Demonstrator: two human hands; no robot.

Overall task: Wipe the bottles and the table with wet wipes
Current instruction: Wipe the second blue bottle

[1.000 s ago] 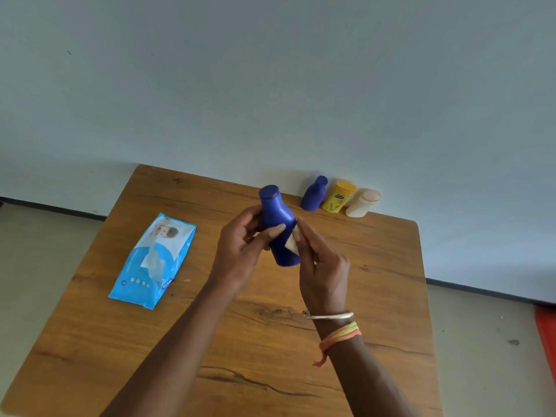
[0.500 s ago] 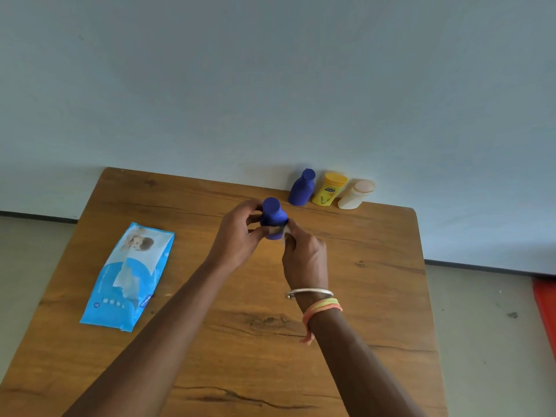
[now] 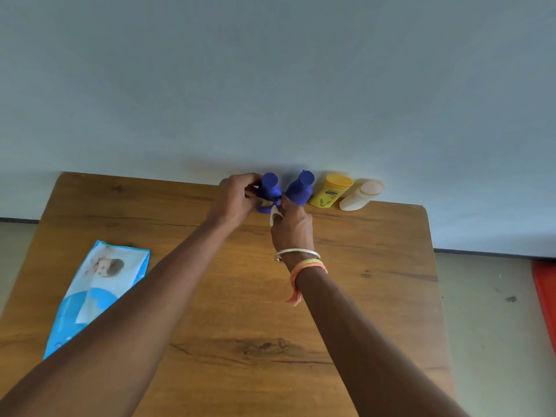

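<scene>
A dark blue bottle (image 3: pixel 270 188) stands at the far edge of a wooden table (image 3: pixel 376 266), close to the wall. The person's left hand (image 3: pixel 237 200) curls around its side, gripping it. The right hand (image 3: pixel 291 224) pinches a small white wet wipe (image 3: pixel 274 215) against the bottle's lower part. Just to its right stand a second blue bottle (image 3: pixel 301 188), a yellow bottle (image 3: pixel 331 191) and a cream bottle (image 3: pixel 359 197). A blue wipes pack (image 3: pixel 99 290) lies at the table's left.

blue bottle (image 3: pixel 268 188) upright at back edge of table (image 3: pixel 240 296) | second blue bottle (image 3: pixel 301 189), yellow bottle (image 3: pixel 331 192), white bottle (image 3: pixel 359 197) right beside | wipe (image 3: pixel 273 216) at its base
</scene>
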